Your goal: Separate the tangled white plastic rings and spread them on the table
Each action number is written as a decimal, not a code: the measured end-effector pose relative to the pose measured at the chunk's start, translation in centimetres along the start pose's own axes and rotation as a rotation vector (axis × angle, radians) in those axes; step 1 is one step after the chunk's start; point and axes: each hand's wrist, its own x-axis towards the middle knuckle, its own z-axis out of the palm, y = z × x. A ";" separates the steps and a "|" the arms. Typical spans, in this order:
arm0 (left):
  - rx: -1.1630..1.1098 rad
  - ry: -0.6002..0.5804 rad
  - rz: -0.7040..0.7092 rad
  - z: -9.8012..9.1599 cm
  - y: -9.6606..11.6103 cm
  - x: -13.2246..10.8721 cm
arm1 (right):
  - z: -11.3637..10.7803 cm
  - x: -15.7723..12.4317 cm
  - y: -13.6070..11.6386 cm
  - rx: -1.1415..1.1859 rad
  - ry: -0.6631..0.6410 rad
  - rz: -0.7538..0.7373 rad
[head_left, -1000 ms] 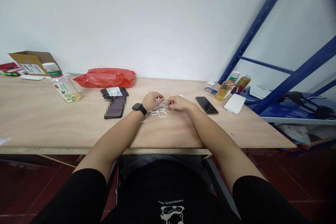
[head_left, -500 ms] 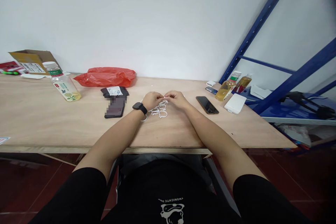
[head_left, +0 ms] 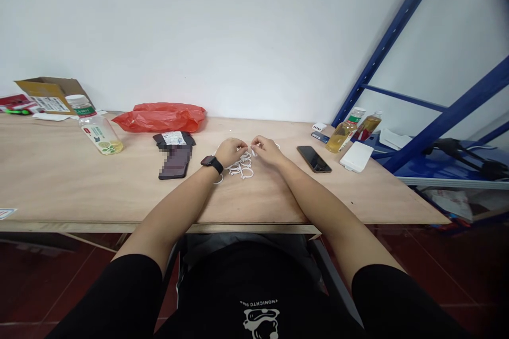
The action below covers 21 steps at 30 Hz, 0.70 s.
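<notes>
Nearer than the rings (head_left: 242, 169): black shirt, two bare forearms, front edge of the surface (head_left: 79, 190). Just left of the rings, watch (head_left: 211, 162) on the left wrist. Directly behind the rings, left hand (head_left: 229, 151) and right hand (head_left: 267, 150), fingertips almost meeting. Right grip pinched nearly shut on a single ring (head_left: 253, 151), held just above the rings. Left grip curled in tight, contents too small to make out. Judged light, thin and stiff, probably smooth plastic, easy to let slip or flick away. Best pinched across the band between thumb and forefinger, with gentle pressure only. Left of the rings, dark phone (head_left: 175, 161) and black packet (head_left: 174, 139). Right of the rings, second phone (head_left: 314, 159) and white box (head_left: 355, 157). Farther left, bottle (head_left: 97, 132). Behind the rings, red bag (head_left: 161, 116). Far right of the rings, amber bottles (head_left: 345, 135) and blue rack (head_left: 397, 16). Far left, carton (head_left: 47, 92) against the wall.
</notes>
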 end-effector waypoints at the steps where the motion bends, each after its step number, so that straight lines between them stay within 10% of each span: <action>1: 0.037 -0.004 0.000 0.1 -0.3 0.0 | -0.3 0.0 0.4 -0.095 0.018 0.007; 10: 0.314 -0.030 -0.348 -1.2 -0.9 -0.3 | -2.4 0.1 3.9 -0.422 0.160 0.220; 21: 0.338 -0.149 -0.354 -1.1 -0.3 -0.3 | 1.3 -0.3 -0.2 -0.307 -0.146 -0.234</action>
